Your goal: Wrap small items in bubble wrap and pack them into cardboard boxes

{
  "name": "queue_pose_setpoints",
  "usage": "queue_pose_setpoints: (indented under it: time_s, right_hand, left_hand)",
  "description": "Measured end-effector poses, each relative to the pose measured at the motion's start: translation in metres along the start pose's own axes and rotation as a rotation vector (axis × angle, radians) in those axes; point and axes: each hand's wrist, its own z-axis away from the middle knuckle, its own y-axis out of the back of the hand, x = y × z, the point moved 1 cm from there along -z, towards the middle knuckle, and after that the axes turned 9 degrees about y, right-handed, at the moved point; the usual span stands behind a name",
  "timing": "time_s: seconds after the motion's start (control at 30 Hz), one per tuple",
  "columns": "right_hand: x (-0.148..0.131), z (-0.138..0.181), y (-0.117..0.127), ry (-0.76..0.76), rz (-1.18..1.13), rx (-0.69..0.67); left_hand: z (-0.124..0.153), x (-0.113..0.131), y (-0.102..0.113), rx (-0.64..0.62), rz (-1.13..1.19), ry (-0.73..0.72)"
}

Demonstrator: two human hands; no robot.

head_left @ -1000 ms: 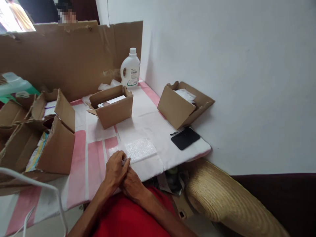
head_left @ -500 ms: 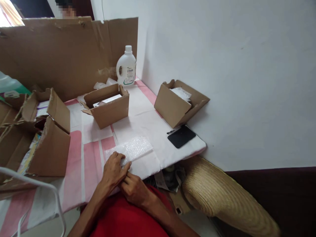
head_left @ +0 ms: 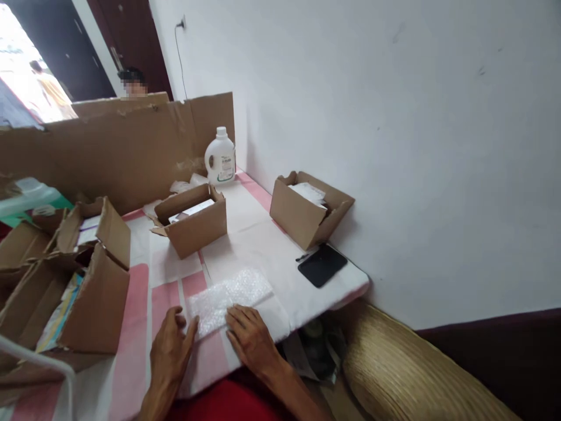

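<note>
A clear bubble wrap sheet [head_left: 236,289] lies flat on the pink and white tablecloth before me. At its lower left corner is my left hand [head_left: 170,348], thumb and fingers apart, with the thumb tip by the wrap's edge. My right hand [head_left: 252,336] rests palm down with its fingertips on the wrap's near edge, fingers stretched out and gripping nothing. Whether anything lies under the wrap I cannot tell.
An open cardboard box [head_left: 199,231] with white packets stands beyond the wrap. Another box [head_left: 298,213] tilts against the wall, near a black flat tray [head_left: 322,265]. A white jug [head_left: 221,158] stands behind. More boxes [head_left: 94,310] crowd the left. A person sits beyond the cardboard panel [head_left: 131,140].
My hands, close together at the near edge before, have moved apart: the left to the wrap's left corner, the right onto its near edge. The camera view has tilted up.
</note>
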Motion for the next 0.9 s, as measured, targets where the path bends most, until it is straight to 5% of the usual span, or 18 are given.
queue_pose_setpoints:
  time_s: [0.17, 0.33, 0.43, 0.53, 0.63, 0.73, 0.9]
  right_hand:
    - [-0.001, -0.002, 0.002, -0.043, -0.03, 0.026]
    - [-0.008, -0.016, -0.017, -0.131, 0.063, 0.02]
    - [-0.008, -0.021, -0.027, -0.158, 0.013, 0.13]
    - [-0.001, -0.02, -0.023, -0.319, -0.155, 0.293]
    - [0.006, -0.017, -0.015, -0.475, -0.229, 0.344]
    - [0.011, -0.017, -0.013, -0.536, -0.201, 0.281]
    - [0.013, -0.018, -0.016, -0.584, -0.152, 0.269]
  left_hand:
    - [-0.001, -0.005, -0.009, -0.185, 0.384, 0.239]
    - [0.003, 0.02, -0.017, -0.319, 0.668, 0.273]
    - [0.005, 0.044, -0.019, -0.416, 0.832, 0.275]
    - [0.004, 0.063, -0.022, -0.481, 0.82, 0.146]
    - [0.0, 0.065, -0.029, -0.333, 0.603, -0.07]
    - [-0.003, 0.05, -0.046, -0.215, 0.317, -0.331]
    - [0.0, 0.02, -0.071, -0.267, 0.139, -0.552]
